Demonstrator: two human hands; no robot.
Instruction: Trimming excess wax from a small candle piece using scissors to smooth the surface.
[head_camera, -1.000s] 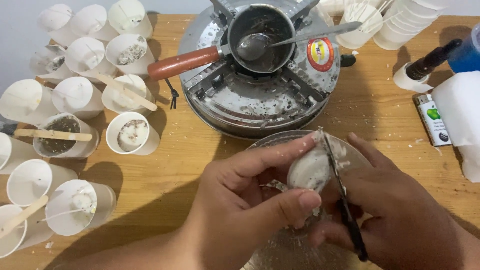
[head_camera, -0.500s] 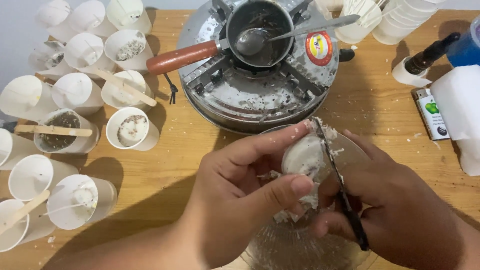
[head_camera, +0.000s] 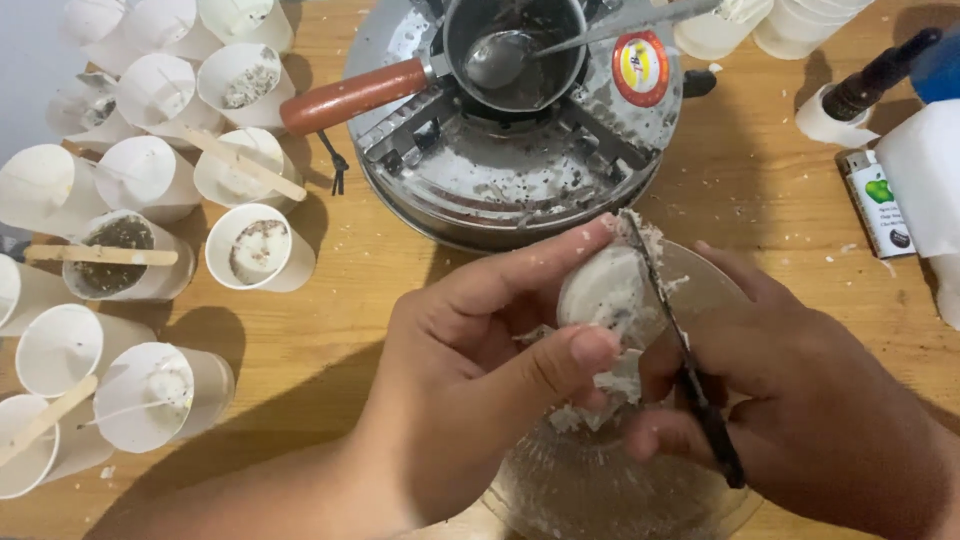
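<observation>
Head view: left hand (head_camera: 470, 370) grip clenches wax lump (head_camera: 608, 298), right hand (head_camera: 800, 400) grips knife (head_camera: 680, 355), stove (head_camera: 510, 150) beyond.

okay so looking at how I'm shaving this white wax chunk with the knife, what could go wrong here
The knife blade runs close to the left hand fingertips pinching the wax chunk, so a slip could nick them. Shavings may miss the glass bowl and scatter onto the table.
</observation>
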